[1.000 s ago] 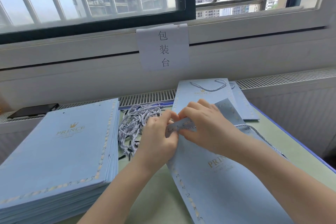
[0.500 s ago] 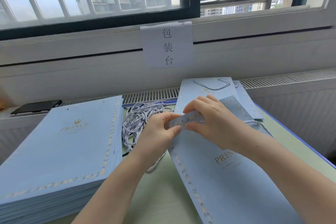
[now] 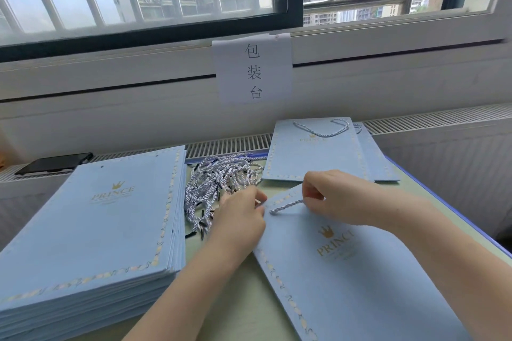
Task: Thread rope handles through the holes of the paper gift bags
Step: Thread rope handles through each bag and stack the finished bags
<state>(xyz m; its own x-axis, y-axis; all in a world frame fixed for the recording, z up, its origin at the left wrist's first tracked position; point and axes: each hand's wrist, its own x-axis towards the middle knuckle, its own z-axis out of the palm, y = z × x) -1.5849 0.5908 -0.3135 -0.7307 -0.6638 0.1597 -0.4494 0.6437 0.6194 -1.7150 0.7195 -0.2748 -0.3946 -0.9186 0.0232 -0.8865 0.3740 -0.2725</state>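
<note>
Right hand (image 3: 329, 196) curled, grip pinching rope handle (image 3: 285, 206) over flat gift bag (image 3: 360, 271), left hand (image 3: 241, 216) apparently pinching bag's edge

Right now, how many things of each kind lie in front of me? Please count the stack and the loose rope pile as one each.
Stack of flat bags: 1
Bags at the back: 2
Bag being threaded: 1
Rope being threaded: 1
Rope pile: 1
Black phone: 1
Total: 7

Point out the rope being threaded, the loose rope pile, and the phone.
rope (image 3: 286, 206), head view: middle of the strand lying on the bag.
rope pile (image 3: 219, 177), head view: centre of the tangle.
phone (image 3: 54, 163), head view: its dark face.
</note>
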